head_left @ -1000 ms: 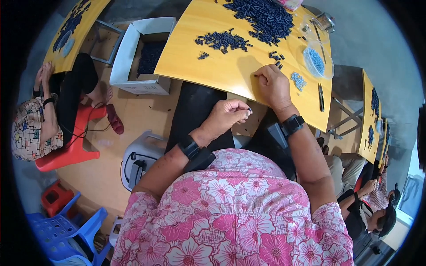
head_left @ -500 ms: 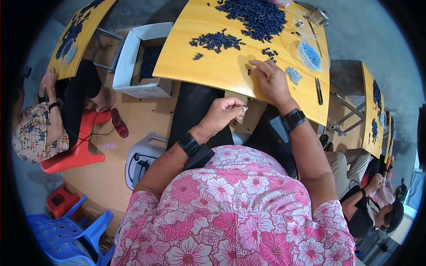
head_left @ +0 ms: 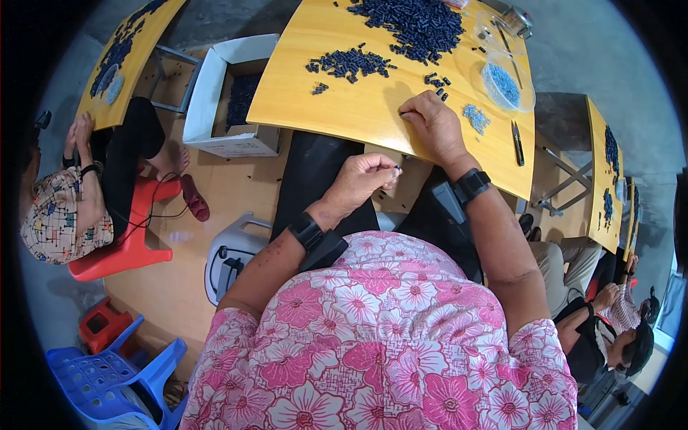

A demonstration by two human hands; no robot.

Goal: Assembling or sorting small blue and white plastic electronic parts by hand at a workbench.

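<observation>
My left hand (head_left: 362, 179) is held over my lap, just off the table's front edge, with thumb and forefinger pinched on a small dark piece (head_left: 398, 168); only its end shows. At the edge of the yellow table (head_left: 308, 107), my right hand (head_left: 436, 130) reaches down with its fingertips closed on a small black cylindrical piece, mostly hidden by the fingers. Beyond that hand lie several loose black cylindrical pieces (head_left: 436, 80). Small pale-blue clear pieces (head_left: 475, 119) are scattered to its right.
A large dark pile (head_left: 408, 29) and a smaller heap (head_left: 351, 63) cover the far table. At right stand a clear bowl (head_left: 529, 99) of pale-blue pieces, a slim black tool (head_left: 517, 143) and a metal cup (head_left: 517, 21). A white box (head_left: 236, 147) stands left; co-workers sit both sides.
My right hand's fingers have come down and closed over the single black piece that lay by the table edge. The left hand keeps its pinch, almost unmoved.
</observation>
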